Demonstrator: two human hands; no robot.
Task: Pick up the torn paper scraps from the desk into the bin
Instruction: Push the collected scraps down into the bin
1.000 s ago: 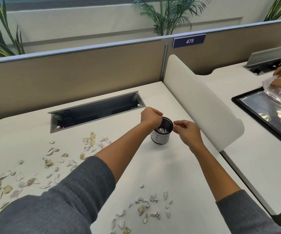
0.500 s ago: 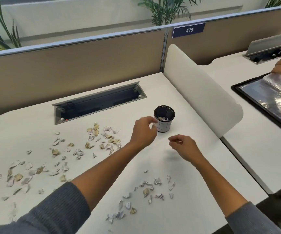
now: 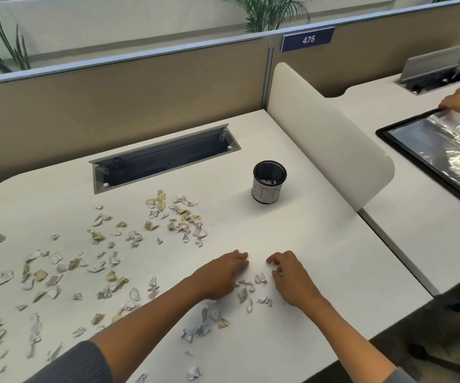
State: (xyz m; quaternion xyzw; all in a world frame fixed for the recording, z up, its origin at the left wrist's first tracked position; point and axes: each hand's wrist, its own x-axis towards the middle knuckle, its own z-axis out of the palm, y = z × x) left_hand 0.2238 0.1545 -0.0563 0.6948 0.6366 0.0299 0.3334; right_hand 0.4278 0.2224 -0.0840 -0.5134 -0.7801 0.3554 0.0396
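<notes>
Nearest the camera, the left hand (image 3: 220, 275) and the right hand (image 3: 289, 277) lie low on the desk (image 3: 292, 236), one on each side of a small cluster of torn scraps (image 3: 251, 288). The fingers of both are bent down toward the paper; whether either hand has pinched a piece cannot be told, since the fingertips are partly hidden.

The step in hand looks like gathering this near cluster. Done well, the 2 hands would sweep inward so the pieces bunch together, then close under the heap rather than on single bits, so nothing flutters off the near edge.

To the left, a much wider spread of scraps (image 3: 85, 261) covers the desk, so most of the job appears to remain. Farther back and a little right stands the bin (image 3: 269, 181), a small black mesh cup with a white paper band, upright, a few pieces showing inside. It is well apart from the hands. Beyond it lies the open cable tray (image 3: 165, 158).
</notes>
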